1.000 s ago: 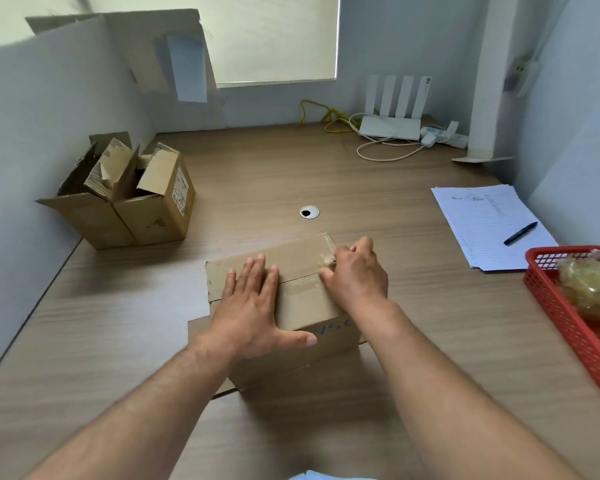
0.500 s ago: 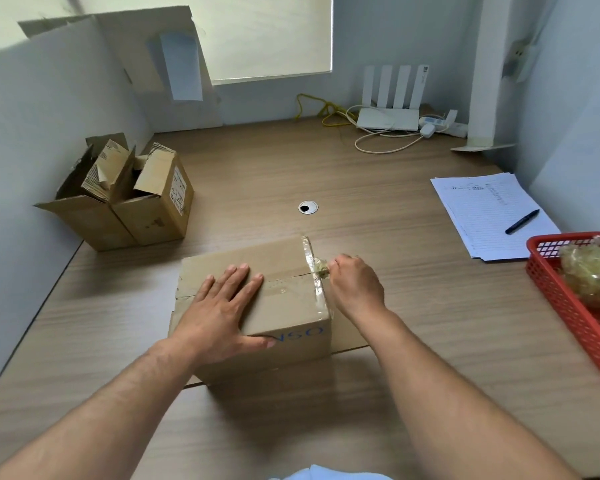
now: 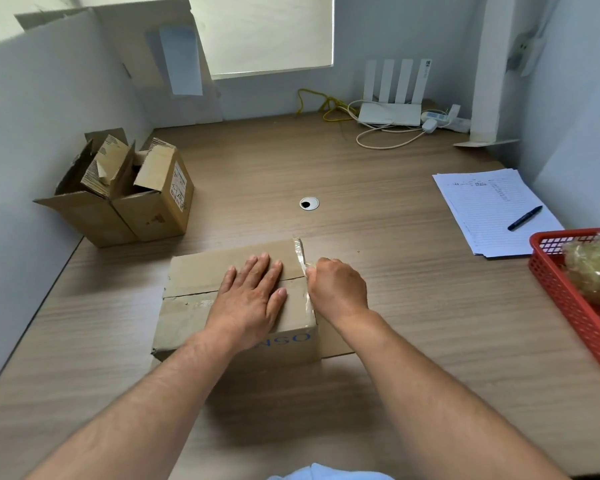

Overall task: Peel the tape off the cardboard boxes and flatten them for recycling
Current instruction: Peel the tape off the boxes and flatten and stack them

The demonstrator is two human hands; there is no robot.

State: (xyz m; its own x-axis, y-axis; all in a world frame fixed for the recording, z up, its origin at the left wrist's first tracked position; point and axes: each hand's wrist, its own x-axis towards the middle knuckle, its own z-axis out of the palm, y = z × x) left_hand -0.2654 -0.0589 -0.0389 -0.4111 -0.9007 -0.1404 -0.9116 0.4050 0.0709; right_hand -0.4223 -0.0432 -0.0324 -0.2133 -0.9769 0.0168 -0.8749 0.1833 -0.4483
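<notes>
Your forearms are bare to the frame edge, no sleeves, and both hands are ungloved; a light-blue garment shows at the bottom.

I see the closed box at centre frame on the bench, my left hand flat on its top and my right hand touching the tape along its right edge. Two open boxes stand at mid left against the wall. The router sits at upper right, the papers with a pen on them at right, the basket just below them.
</notes>
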